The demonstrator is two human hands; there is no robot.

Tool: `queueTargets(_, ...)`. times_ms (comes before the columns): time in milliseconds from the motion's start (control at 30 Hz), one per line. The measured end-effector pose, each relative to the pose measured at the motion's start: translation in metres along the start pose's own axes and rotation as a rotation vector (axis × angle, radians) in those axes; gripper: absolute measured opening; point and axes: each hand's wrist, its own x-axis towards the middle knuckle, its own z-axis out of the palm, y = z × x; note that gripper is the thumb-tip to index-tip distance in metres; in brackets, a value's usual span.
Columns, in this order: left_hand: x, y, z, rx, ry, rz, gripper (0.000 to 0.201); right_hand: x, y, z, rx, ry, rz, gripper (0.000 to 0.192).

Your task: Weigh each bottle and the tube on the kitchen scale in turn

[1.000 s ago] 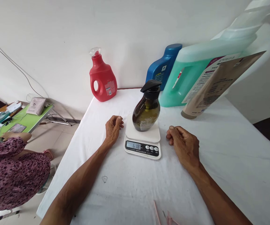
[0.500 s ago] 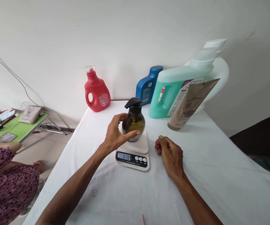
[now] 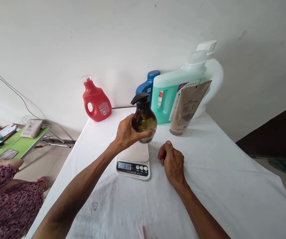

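My left hand (image 3: 130, 134) is wrapped around a dark olive pump bottle (image 3: 144, 119) with a black pump head. The bottle is upright and looks raised above the white kitchen scale (image 3: 133, 152). On the scale's display (image 3: 124, 166) the digits read 618. My right hand (image 3: 172, 162) rests on the white cloth to the right of the scale, its fingers curled in and the thumb on top. No object shows in it.
Along the wall stand a red jug (image 3: 96, 101), a blue bottle (image 3: 149, 83), a green jug (image 3: 166, 99), a pale white bottle (image 3: 214, 76) and a brown tube (image 3: 189, 108). At left, a person in a patterned dress (image 3: 13, 202) sits by a green table (image 3: 28, 142).
My left hand has closed around the pump bottle and lifted it up off the scale. My right hand keeps its curled pose on the cloth. The view has shifted slightly.
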Motion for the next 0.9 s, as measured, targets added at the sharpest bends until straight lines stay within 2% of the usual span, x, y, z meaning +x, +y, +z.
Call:
queueTargets(167, 0.042, 0.002, 0.046, -0.016, -0.033, 0.054, 0.044, 0.002, 0.006, 0.002, 0.155, 0.061, 0.060, 0.061)
queueTargets(300, 0.061, -0.014, 0.076, 0.021, -0.016, 0.023, 0.047, 0.004, 0.008, 0.002, 0.180, 0.102, 0.078, 0.060)
queueTargets(400, 0.066, -0.027, 0.088, 0.022, -0.015, -0.001, 0.049, 0.005, 0.007, 0.001, 0.214, 0.128, 0.095, 0.060)
queueTargets(600, 0.070, -0.034, 0.094, 0.037, -0.026, -0.050, 0.053, 0.005, 0.005, 0.001, 0.241, 0.133, 0.131, 0.060)
queueTargets(733, 0.066, -0.029, 0.091, 0.145, -0.117, -0.088, 0.057, 0.005, 0.008, 0.001, 0.236, 0.145, 0.126, 0.061)
queueTargets(833, 0.060, -0.031, 0.077, 0.213, -0.173, -0.020, 0.062, 0.006, 0.013, 0.001, 0.223, 0.161, 0.129, 0.061)
queueTargets(900, 0.056, -0.040, 0.056, 0.177, -0.122, 0.043, 0.064, 0.007, 0.015, 0.000, 0.201, 0.135, 0.105, 0.061)
